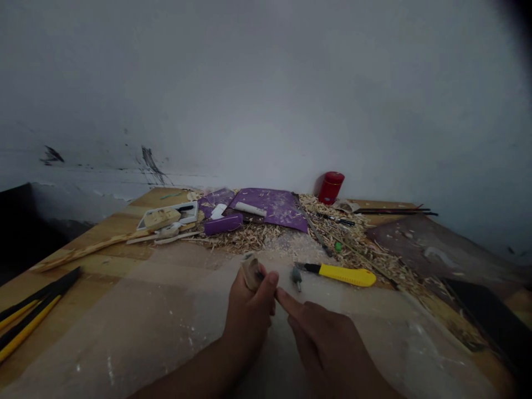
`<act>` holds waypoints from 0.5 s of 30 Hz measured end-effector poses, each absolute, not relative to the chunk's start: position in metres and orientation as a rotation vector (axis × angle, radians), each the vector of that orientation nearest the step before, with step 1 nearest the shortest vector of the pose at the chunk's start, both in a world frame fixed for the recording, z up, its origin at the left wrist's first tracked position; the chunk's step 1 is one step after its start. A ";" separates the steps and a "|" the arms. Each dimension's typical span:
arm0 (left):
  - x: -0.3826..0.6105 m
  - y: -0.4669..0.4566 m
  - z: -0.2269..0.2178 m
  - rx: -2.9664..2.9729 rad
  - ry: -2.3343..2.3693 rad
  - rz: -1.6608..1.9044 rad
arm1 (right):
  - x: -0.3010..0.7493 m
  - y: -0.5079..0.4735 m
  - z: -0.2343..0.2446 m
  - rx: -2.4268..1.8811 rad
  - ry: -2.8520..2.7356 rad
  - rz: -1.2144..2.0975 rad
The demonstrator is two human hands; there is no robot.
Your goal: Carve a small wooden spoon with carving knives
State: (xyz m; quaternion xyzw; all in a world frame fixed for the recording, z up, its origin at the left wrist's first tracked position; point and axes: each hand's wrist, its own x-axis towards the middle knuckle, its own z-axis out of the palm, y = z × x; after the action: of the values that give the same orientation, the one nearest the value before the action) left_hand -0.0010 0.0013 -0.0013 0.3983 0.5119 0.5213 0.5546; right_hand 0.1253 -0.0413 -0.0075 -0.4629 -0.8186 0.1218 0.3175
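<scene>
My left hand [251, 310] is closed around a small pale piece of wood [250, 271], its thumb resting across the near side. A dark spot or tip shows against the wood by the thumb; what it is I cannot make out. My right hand [322, 338] comes in from the right, index finger pointing at the left thumb and the other fingers curled under; whatever it grips is hidden. Just beyond the right hand lie a small grey pointed bit [296, 278] and a yellow utility knife [347, 275].
Wood shavings [245, 237] spread along the back, around purple sandpaper [278, 206] and a purple roll [223, 224]. A red canister [331, 187] stands by the wall. At left are a white tray [194, 213], a long stick [91, 252] and black-and-yellow tools [39, 310].
</scene>
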 end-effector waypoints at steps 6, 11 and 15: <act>-0.004 0.004 -0.005 1.008 1.135 1.245 | 0.126 -0.046 -0.009 -1.224 -2.288 0.045; -0.003 0.000 -0.006 1.062 1.271 1.332 | 0.120 -0.049 -0.019 -1.215 -2.243 -0.166; -0.002 -0.001 -0.004 1.057 1.351 1.341 | 0.118 -0.049 -0.021 -1.231 -2.287 -0.210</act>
State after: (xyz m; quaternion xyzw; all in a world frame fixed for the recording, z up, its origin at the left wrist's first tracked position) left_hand -0.0023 -0.0010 -0.0044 0.4302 0.5498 0.5458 0.4633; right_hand 0.1176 -0.0493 -0.0207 -0.4555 -0.8464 -0.0778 0.2647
